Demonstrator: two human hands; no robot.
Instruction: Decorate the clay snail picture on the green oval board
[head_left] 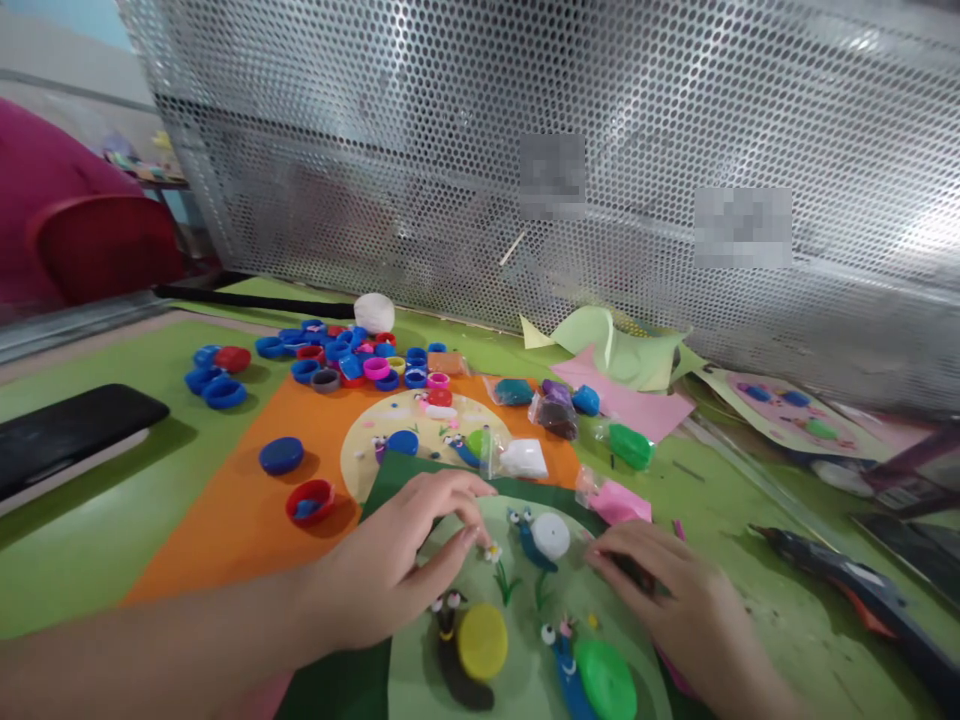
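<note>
My left hand (397, 565) rests on a pale green paper circle (525, 690), thumb and forefinger pinched beside a tiny white clay flower (493, 551). My right hand (675, 600) lies at the circle's right edge, fingers curled and pressed down; what they hold is hidden. On the circle sit clay snails with bottle-cap shells: a white cap (551, 536), a yellow cap (482, 641) and a green cap (606, 680). The circle lies on a dark green sheet (390, 480).
Orange paper (232, 520) holds several blue, red and pink bottle caps (341, 360) and a second snail picture (427, 425). Bagged clay lumps (559, 410) lie behind. A black phone (67, 430) is at left, a glue gun (847, 580) at right, and perforated metal mesh (525, 150) stands behind.
</note>
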